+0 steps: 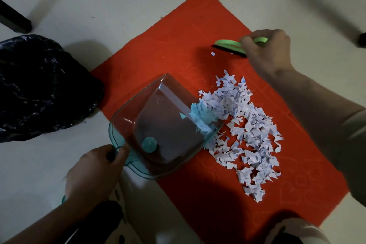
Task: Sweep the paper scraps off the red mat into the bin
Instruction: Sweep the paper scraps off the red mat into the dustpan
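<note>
Gripping dustpan handle: left hand, lip at paper scraps heaped mid red mat | right hand clasps green brush beyond pile | bin left, off mat

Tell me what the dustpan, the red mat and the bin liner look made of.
Dustpan: clear, teal-tinted hard plastic, glossy; the scraps show through its edge. Red mat: probably felt or carpet-like fabric, matte, with faint embossed patterns. Bin liner: thin black plastic film, crinkled, with shiny glints.
</note>
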`<state>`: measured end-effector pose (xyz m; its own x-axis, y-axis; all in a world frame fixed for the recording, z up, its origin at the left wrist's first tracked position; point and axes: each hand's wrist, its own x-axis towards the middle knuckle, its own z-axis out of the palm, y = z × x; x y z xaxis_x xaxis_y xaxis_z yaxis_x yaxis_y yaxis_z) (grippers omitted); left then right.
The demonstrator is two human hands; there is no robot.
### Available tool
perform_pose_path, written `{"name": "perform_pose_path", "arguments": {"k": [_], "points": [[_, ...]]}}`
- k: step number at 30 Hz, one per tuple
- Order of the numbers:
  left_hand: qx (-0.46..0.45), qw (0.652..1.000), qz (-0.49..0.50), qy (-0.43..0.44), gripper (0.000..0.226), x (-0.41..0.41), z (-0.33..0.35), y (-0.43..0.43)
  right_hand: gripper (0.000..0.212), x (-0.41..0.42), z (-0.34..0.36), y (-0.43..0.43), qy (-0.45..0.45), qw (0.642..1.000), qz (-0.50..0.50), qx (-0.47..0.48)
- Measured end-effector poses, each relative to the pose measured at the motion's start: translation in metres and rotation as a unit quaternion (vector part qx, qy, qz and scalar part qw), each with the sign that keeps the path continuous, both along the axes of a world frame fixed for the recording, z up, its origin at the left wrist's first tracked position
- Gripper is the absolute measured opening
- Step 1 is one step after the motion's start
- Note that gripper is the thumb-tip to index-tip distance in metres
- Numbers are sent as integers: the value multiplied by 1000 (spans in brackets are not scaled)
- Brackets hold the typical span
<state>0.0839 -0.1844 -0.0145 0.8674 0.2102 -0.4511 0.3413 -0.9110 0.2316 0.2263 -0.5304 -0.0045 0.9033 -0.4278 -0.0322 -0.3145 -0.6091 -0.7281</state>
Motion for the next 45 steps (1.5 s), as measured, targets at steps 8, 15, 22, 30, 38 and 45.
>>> {"name": "perform_pose_path", "arguments": {"k": [8, 15, 22, 30, 38, 45], "points": [[3, 1000, 2, 3, 48, 1, 0, 1, 23, 1, -22, 11, 69, 993, 83, 43], [11, 1000, 13, -7, 49, -1, 2, 5, 30, -3, -1, 0, 52, 998, 27, 16], [13, 1000, 18, -3, 48, -2, 4, 3, 20, -12, -13, 9, 50, 994, 65, 72], [20, 999, 28, -24, 51, -6, 4, 7, 28, -25, -6, 0, 116, 990, 76, 23], [27, 999, 27, -19, 48, -4, 7, 4, 17, -2, -10, 24, 23, 997, 43, 61], [19, 999, 30, -22, 49, -5, 5, 6, 21, -15, -11, 17, 99, 992, 76, 30]]}}
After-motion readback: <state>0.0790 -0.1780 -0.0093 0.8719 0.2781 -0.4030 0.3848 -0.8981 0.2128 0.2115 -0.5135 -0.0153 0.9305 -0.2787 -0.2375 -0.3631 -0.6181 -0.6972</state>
